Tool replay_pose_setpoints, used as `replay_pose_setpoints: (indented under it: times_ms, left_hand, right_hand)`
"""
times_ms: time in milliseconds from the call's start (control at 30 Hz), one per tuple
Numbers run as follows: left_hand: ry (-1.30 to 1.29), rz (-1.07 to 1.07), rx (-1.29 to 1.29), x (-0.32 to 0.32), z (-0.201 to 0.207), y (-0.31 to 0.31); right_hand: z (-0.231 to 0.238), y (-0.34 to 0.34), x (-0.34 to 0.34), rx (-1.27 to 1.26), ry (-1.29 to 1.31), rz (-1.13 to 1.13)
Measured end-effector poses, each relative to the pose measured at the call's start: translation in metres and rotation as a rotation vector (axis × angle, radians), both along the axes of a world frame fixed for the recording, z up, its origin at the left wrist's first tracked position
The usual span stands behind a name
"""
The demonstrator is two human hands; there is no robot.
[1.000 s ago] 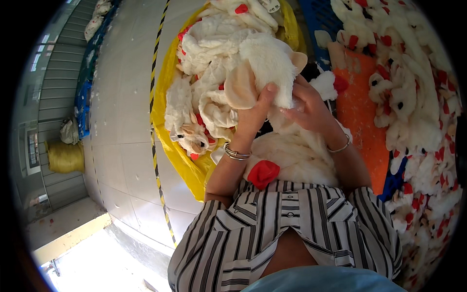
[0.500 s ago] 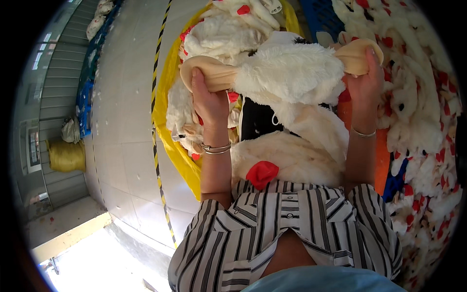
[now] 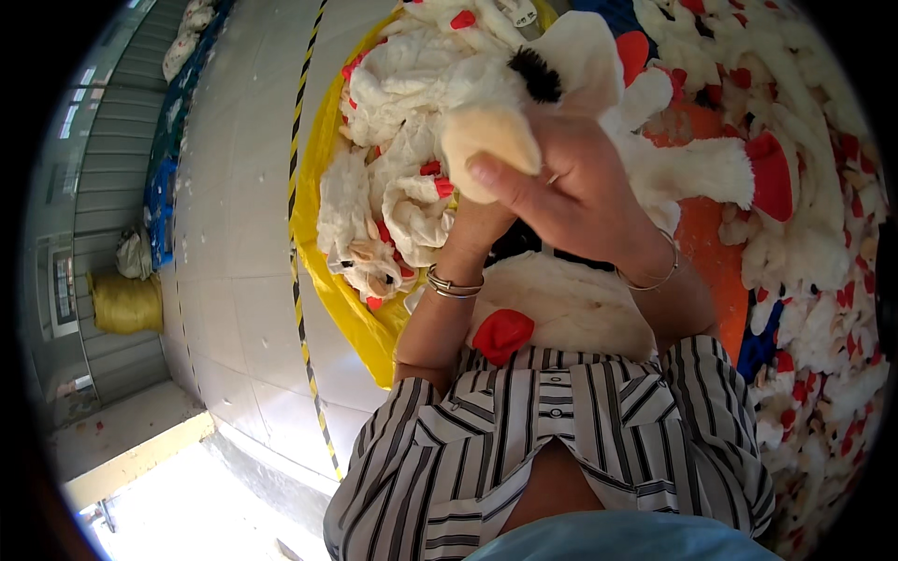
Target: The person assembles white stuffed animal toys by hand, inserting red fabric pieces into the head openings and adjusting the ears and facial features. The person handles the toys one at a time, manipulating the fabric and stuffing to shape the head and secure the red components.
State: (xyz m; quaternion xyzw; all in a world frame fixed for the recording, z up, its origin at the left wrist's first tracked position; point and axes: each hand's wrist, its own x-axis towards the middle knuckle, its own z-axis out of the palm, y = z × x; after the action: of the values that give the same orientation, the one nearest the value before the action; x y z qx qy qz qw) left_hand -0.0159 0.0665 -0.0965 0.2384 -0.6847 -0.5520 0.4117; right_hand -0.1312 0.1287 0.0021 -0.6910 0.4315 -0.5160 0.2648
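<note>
A white, floppy plush animal skin (image 3: 580, 51) with a black tuft hangs in front of me. My right hand (image 3: 580, 178) has crossed in front of the left and pinches a beige plush ear (image 3: 491, 145), thumb on its near face. Behind the ear and right hand, my left hand (image 3: 486, 222) shows only near its wrist; its fingers are hidden. Limbs with red ends, one a red foot (image 3: 772, 176), stretch to the right. Another cream plush piece (image 3: 566, 304) with a red end (image 3: 503, 335) lies across my lap.
On the left, a yellow bag (image 3: 313, 224) holds several white plush skins (image 3: 412, 75). An orange surface (image 3: 703, 248) stands to the right, beside a large heap of white and red plush pieces (image 3: 814, 346). Black-and-yellow tape (image 3: 299, 187) runs along the tiled floor.
My hands have come together from opposite ears, the right swinging left across the left. The plush has turned, its black tuft now facing up and its red-ended limbs out to the right.
</note>
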Motion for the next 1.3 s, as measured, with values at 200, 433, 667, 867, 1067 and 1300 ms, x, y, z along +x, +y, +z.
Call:
replay_pose_setpoints:
  times_ms: [200, 433, 667, 867, 1067, 1300]
  left_hand:
    - [0.362, 0.239, 0.456, 0.036, 0.024, -0.014]
    - [0.588, 0.405, 0.414, 0.050, 0.049, -0.012]
    - [0.652, 0.297, 0.522, 0.040, 0.027, -0.013]
    - [0.607, 0.385, 0.445, 0.038, 0.012, -0.012]
    - [0.271, 0.555, 0.189, 0.048, -0.007, -0.010]
    - [0.020, 0.487, 0.031, 0.064, -0.016, 0.004]
  right_hand:
    - [-0.008, 0.005, 0.001, -0.262, -0.179, 0.168]
    - [-0.035, 0.009, -0.030, 0.230, -0.504, 0.120]
    - [-0.051, 0.010, -0.017, 0.206, -0.583, -0.194]
    - [-0.055, 0.011, -0.008, 0.382, -0.528, 0.051]
    - [-0.060, 0.006, -0.017, 0.581, -0.741, 0.171]
    - [-0.070, 0.003, -0.029, 0.723, -0.782, 0.167]
